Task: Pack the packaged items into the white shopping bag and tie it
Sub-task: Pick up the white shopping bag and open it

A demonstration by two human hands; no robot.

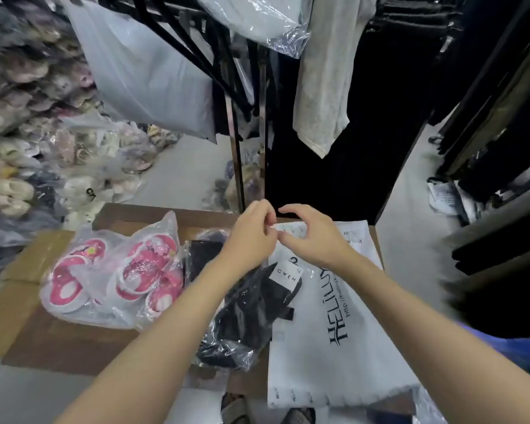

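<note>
pinching the white shopping bag at the far edge of the carton, left hand and right hand may slip on the film, leaving its mouth closed.

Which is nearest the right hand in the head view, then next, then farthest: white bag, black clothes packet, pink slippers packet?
1. White bag: under the right hand, pinched at its far edge.
2. Black clothes packet: just left.
3. Pink slippers packet: far left.

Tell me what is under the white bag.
Brown cardboard shows past its far and near edges, so the white bag lies on that. The black packet overlaps its left edge from above. Anything else beneath is hidden.
</note>
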